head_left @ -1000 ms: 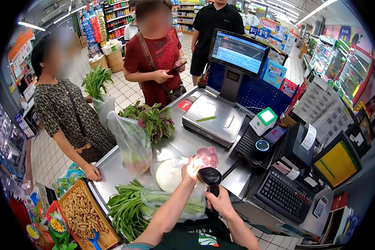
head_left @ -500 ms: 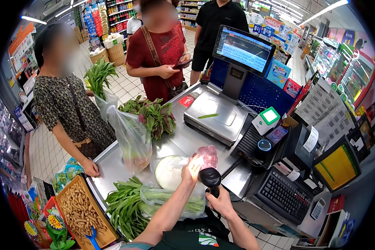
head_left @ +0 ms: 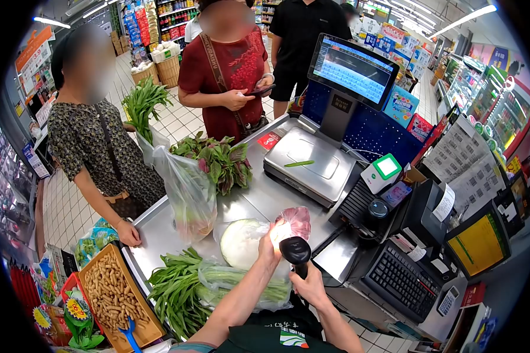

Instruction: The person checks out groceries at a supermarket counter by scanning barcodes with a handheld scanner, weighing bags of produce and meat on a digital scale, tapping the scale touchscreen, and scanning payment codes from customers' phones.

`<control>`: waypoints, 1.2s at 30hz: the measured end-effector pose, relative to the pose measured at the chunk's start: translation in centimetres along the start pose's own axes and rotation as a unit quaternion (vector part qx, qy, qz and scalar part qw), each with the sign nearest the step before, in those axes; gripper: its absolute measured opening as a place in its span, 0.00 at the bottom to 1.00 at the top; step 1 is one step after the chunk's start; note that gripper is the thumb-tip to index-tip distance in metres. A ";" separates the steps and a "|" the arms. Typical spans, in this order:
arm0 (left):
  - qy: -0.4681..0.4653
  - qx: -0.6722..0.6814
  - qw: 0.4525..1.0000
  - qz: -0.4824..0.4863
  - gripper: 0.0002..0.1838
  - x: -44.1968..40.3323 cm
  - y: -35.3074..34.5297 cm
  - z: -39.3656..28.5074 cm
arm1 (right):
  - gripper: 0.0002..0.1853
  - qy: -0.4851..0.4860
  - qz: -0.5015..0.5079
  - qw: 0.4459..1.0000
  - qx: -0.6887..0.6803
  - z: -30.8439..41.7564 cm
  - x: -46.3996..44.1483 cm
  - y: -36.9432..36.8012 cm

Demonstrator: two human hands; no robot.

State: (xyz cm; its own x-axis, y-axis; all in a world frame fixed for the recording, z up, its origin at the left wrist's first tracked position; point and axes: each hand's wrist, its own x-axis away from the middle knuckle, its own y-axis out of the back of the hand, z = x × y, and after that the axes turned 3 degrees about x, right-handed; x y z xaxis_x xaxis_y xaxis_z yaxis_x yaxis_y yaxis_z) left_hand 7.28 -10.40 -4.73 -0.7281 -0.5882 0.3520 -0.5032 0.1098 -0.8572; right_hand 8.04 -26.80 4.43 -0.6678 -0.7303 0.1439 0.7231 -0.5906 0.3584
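Observation:
My left hand [head_left: 270, 244] is closed on a clear plastic bag with something reddish-pink [head_left: 297, 221] inside; its exact kind is unclear. A black handheld barcode scanner [head_left: 295, 250] is gripped by my right hand [head_left: 310, 286]. Its head faces the bag from close by, and bright light falls on the bag and my left fingers. Just left of my left hand lies a large pale green wrapped piece, perhaps winter melon [head_left: 240, 242]. Under my left forearm, a bunch of long leafy greens [head_left: 179, 288] lies partly in clear plastic.
Red-green leafy amaranth [head_left: 232, 167] and a bag of greens [head_left: 188, 194] stand on the metal counter [head_left: 153, 232]. A scale [head_left: 309, 162] holds one green pod. Keyboard [head_left: 403, 279] at right, peanut tray [head_left: 112, 294] at left. Several people stand across the counter.
The view has shifted slightly. Both hands keep their hold on the bag and the scanner, nearly in place. The person in red holds the phone a little differently.

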 end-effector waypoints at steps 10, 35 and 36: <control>0.000 -0.026 0.999 -0.042 0.23 1.7 -2.4 -0.8 | 0.12 -0.054 0.007 0.997 -0.048 1.2 -0.5 -0.3; 0.023 -0.623 0.745 0.237 0.22 -11.9 -22.7 -9.9 | 0.33 -0.178 -0.328 0.892 -0.255 -16.5 -7.1 7.0; -0.029 -0.683 0.686 0.251 0.23 -13.1 -24.1 -9.8 | 0.33 -0.165 -0.324 0.902 -0.233 -17.1 -6.9 7.0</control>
State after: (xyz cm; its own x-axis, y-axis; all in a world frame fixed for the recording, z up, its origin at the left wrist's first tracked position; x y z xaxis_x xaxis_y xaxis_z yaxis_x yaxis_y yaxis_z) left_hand 24.41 2.47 14.99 -0.9694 -0.2275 0.0919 -0.1910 0.9347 0.2998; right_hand 20.71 -31.78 -9.81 -0.9372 -0.0832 0.3388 0.1063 -0.9931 0.0501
